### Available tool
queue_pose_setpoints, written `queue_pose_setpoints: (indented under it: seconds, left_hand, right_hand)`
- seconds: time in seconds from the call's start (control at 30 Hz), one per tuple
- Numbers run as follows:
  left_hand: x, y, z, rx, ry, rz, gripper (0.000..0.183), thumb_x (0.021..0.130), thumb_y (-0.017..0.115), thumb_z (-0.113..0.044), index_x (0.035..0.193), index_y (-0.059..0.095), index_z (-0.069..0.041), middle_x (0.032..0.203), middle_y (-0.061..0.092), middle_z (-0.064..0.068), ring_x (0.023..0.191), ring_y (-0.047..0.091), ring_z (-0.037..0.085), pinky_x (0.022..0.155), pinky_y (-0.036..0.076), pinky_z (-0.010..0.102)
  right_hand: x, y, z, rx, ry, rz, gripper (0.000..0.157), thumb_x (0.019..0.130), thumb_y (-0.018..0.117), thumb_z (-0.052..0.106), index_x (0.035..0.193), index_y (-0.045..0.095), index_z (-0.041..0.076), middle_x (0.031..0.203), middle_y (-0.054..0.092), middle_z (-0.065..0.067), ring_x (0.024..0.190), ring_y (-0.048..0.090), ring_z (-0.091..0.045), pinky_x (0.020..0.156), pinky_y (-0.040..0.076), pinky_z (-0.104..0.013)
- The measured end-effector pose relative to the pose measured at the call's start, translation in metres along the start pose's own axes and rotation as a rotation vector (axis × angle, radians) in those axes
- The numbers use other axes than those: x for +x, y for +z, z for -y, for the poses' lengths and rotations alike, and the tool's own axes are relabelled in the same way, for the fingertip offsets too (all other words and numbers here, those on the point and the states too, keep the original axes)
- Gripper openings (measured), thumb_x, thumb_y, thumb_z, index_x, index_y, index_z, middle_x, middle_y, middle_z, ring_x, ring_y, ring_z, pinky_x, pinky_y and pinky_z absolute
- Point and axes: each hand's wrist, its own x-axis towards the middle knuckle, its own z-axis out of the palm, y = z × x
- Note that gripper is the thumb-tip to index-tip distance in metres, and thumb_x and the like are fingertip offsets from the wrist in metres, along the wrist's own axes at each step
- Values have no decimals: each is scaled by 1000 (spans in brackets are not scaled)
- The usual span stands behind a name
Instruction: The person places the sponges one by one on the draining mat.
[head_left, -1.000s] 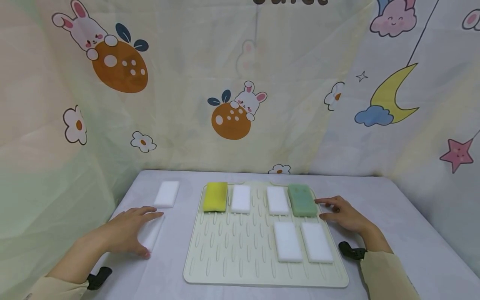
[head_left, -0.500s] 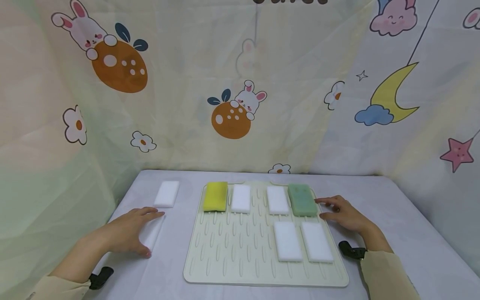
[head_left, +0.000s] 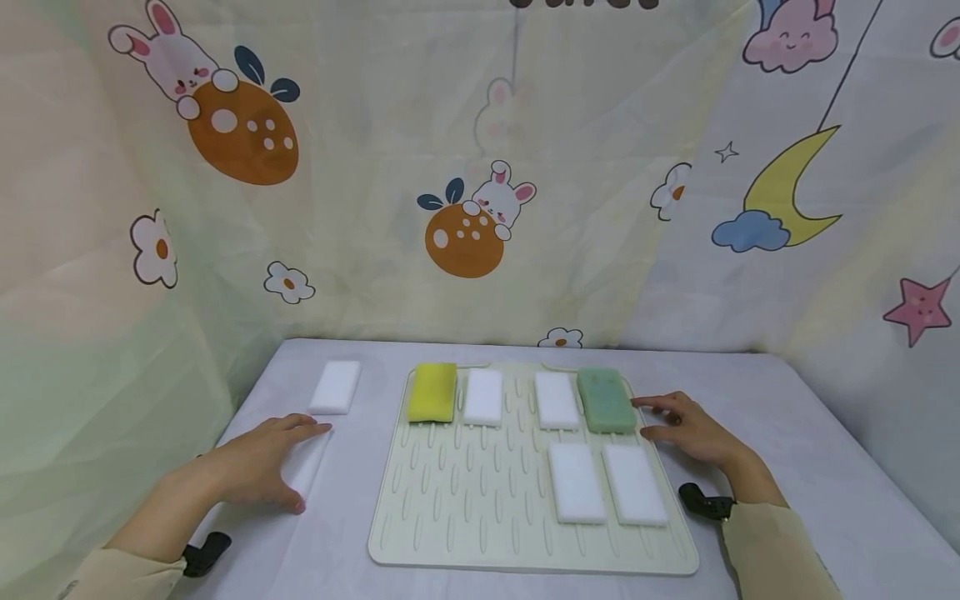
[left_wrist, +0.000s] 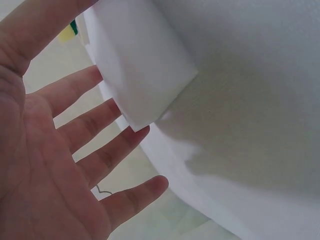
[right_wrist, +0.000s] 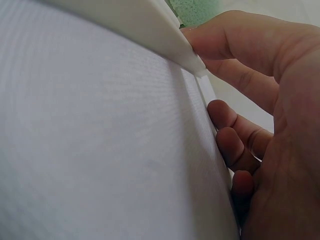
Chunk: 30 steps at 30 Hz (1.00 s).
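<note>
My left hand (head_left: 258,462), fingers spread, reaches over a white sponge (left_wrist: 150,65) at the table's left. Its fingertips lie along the sponge's edge in the left wrist view; in the head view the hand covers most of it. My right hand (head_left: 693,429) rests at the right edge of a cream ribbed mat (head_left: 465,533), thumb and index fingertips right at the rim, other fingers loosely curled. Close to the index fingertip lies a green sponge (head_left: 606,400). On the mat also lie a yellow sponge (head_left: 432,392) and several white sponges (head_left: 577,483).
Another white sponge (head_left: 335,387) lies just beyond my left fingertips. A white cloth (head_left: 757,400) covers the table, and a printed fabric backdrop (head_left: 600,250) rises behind it. Dark wrist straps (head_left: 705,502) show at both sleeves.
My left hand has shifted very slightly to the right. My right hand and the sponges on the mat stay where they were.
</note>
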Motion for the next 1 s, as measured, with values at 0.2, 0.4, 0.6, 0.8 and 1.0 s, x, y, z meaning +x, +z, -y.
queue_pose_setpoints:
  seconds: [0.2, 0.4, 0.6, 0.8, 1.0]
  left_hand:
    - [2, 1, 2, 20, 23, -3, 106, 59, 98, -45, 150, 54, -12, 145, 53, 14, 132, 52, 39, 104, 49, 59]
    - [2, 1, 3, 36, 36, -6, 106, 59, 98, -46, 149, 55, -11, 142, 55, 12, 129, 54, 37, 104, 49, 58]
    - [2, -1, 2, 44, 45, -9, 104, 61, 97, -48, 148, 56, -10, 140, 57, 10, 128, 55, 36, 104, 49, 57]
    - [0, -1, 2, 62, 62, -33, 102, 62, 95, -53, 147, 57, -12, 139, 58, 7, 126, 56, 33, 103, 50, 55]
    - [1, -2, -1, 72, 72, -55, 99, 63, 94, -55, 146, 58, -13, 139, 58, 7, 126, 56, 32, 103, 50, 54]
  right_hand:
    - [0, -1, -1, -4, -3, -4, 56, 91, 78, 33, 142, 64, 14, 130, 51, -19, 111, 48, -29, 88, 41, -38]
    - [0, -1, -1, 0, 7, -1, 56, 92, 78, 35, 143, 64, 16, 132, 50, -19, 113, 48, -30, 88, 41, -38]
    - [0, 0, -3, 2, -10, 3, 56, 92, 77, 34, 143, 64, 16, 132, 51, -19, 115, 48, -30, 89, 41, -38]
    - [0, -1, -2, 8, -16, 2, 55, 92, 78, 32, 142, 64, 16, 132, 51, -19, 116, 48, -29, 89, 41, -38]
    - [0, -1, -2, 10, -19, 0, 54, 92, 78, 32, 142, 64, 16, 131, 51, -18, 115, 48, -29, 89, 41, -38]
